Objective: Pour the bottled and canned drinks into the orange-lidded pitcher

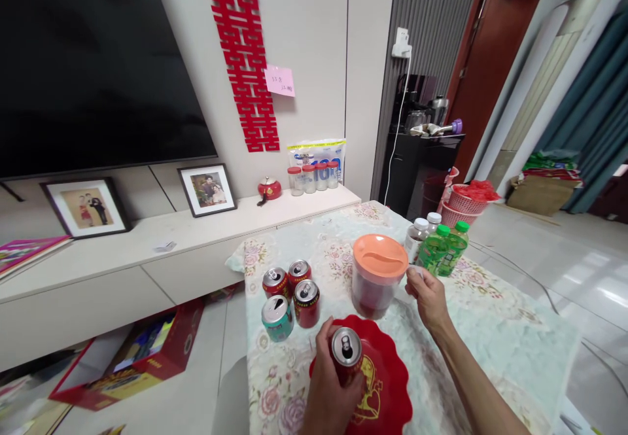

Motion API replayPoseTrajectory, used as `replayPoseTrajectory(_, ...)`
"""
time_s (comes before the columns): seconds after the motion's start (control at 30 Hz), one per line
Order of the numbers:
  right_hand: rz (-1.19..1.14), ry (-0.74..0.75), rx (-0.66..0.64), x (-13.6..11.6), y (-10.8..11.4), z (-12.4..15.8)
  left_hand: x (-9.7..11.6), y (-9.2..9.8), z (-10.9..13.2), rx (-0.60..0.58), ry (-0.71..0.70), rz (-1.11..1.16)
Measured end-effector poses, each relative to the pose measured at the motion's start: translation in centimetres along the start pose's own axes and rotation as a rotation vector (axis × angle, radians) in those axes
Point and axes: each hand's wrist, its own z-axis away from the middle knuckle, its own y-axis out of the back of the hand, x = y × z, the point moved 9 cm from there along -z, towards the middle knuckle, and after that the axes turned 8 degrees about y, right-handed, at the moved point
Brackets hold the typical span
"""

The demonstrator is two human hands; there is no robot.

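Note:
My left hand (pixel 330 392) is wrapped round a dark red can (pixel 346 351) with an opened top, held over a red scalloped plate (pixel 392 379) with gold print. My right hand (pixel 428 297) has its fingers closed on the handle at the right side of a clear plastic pitcher (pixel 371 291) with an orange lid (pixel 380 256). Left of the pitcher stand three red cans (pixel 307 304) and a teal can (pixel 277 318), all upright.
Behind my right hand stand green-capped bottles (pixel 434 250) and white-capped bottles (pixel 416 235) on the floral tablecloth (pixel 490 330). A white cabinet (pixel 196 245) along the wall bears picture frames (pixel 209 190) and red-lidded jars (pixel 309 178). An open red box (pixel 132 363) lies on the floor.

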Motion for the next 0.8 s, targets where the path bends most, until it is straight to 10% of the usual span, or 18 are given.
replayPoseTrajectory(0.23,-0.125,0.057,0.114,-1.4,1.5,1.2,2.0,0.0,-0.6,0.037,-0.067,-0.034)
replayPoseTrajectory(0.57,-0.089,0.121,0.167,-14.3,8.3,2.0,1.5,-0.8,-0.4,0.006,-0.044,0.052)
replayPoseTrajectory(0.8,0.138,0.025,0.072,-18.2,8.7,4.5,0.7,-1.1,-0.4,-0.024,-0.028,0.05)
